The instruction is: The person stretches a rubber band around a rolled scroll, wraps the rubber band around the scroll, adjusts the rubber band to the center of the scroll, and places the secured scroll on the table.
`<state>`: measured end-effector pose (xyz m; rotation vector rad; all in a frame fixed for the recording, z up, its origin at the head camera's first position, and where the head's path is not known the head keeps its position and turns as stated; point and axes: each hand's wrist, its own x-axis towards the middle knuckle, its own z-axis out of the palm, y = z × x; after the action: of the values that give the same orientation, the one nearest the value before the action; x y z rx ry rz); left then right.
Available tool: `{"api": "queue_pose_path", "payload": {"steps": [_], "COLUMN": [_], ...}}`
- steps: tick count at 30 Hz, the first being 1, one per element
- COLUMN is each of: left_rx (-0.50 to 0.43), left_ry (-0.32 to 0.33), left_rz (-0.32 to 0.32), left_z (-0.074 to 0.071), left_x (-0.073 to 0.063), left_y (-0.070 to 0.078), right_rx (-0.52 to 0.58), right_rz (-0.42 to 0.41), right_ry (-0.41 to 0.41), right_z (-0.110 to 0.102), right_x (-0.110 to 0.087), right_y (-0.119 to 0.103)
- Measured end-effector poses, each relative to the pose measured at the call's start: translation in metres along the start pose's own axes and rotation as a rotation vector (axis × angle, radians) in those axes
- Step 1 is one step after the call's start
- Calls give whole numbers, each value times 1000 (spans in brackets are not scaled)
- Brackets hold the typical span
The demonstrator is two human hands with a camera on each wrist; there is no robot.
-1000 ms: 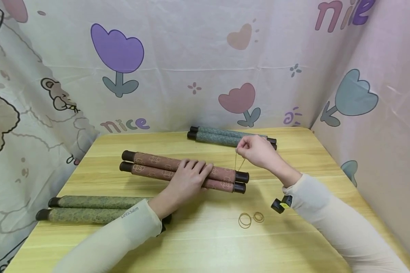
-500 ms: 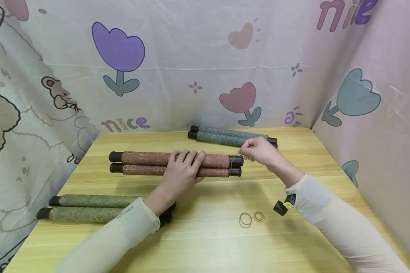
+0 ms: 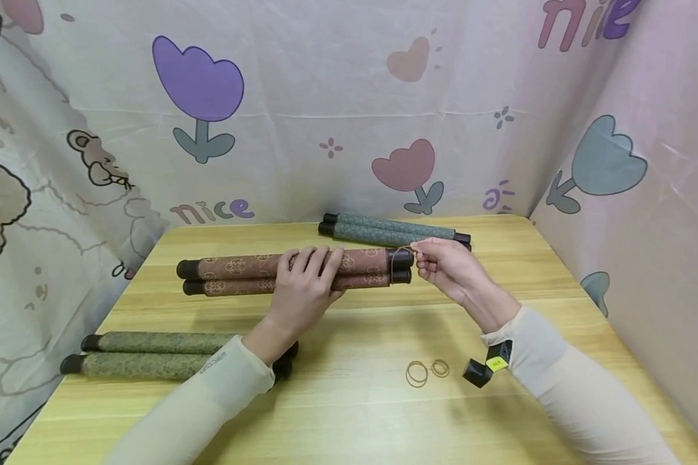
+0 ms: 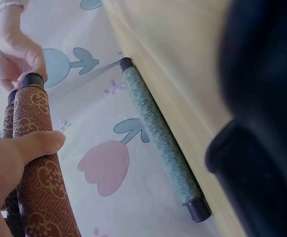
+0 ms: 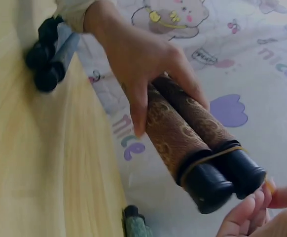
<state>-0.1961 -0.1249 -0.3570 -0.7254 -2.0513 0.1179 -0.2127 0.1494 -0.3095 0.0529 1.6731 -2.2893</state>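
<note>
My left hand [image 3: 305, 284] grips a pair of reddish-brown patterned scrolls [image 3: 241, 266] with black end knobs, lying side by side and raised off the table. In the left wrist view, its thumb lies across the nearer scroll [image 4: 47, 182]. At the scrolls' right end, the fingers of my right hand [image 3: 450, 265] pinch a thin tan rubber band [image 5: 217, 156]. The right wrist view shows that band running across both black ends, close to the patterned covering, and stretched out to the right fingertips. Part of the band's loop is hidden behind the knobs.
Several loose rubber bands [image 3: 417, 386] lie on the wooden table [image 3: 349, 420] at front right. A pair of green scrolls [image 3: 145, 366] lies at left, partly under my left forearm. Blue-grey scrolls [image 3: 392, 231] lie at the back, near the printed cloth [image 3: 302, 77].
The reddish-brown scrolls have risen, shifted left and turned more level with my left hand. My right hand has turned and drawn closer to their right end, still pinching the rubber band.
</note>
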Motion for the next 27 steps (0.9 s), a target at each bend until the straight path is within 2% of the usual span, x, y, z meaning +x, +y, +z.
{"api": "queue_pose_path", "payload": {"steps": [3, 6, 13, 19, 23, 25, 27], "left_rx": [-11, -21, -19, -28, -49, -61, -62], "left_ry": [35, 57, 59, 54, 51, 46, 37], "left_rz": [-31, -60, -71, -72, -55, -38, -15], "left_z": [-1, -2, -2, -2, -2, -1, 0], "left_x": [2, 3, 4, 2, 0, -1, -2], "left_y": [-2, -4, -4, -5, -5, -5, -4], "right_rx": [54, 54, -72, -196, -336, -462, -637], "right_rz": [-7, -47, -239, -370, -439, -456, -471], "right_ry": [31, 71, 161, 173, 171, 163, 138], "right_z": [5, 11, 21, 21, 19, 17, 16], "right_x": [-4, -7, -14, -16, -13, -13, -14], "right_y": [3, 6, 11, 12, 9, 5, 0]}}
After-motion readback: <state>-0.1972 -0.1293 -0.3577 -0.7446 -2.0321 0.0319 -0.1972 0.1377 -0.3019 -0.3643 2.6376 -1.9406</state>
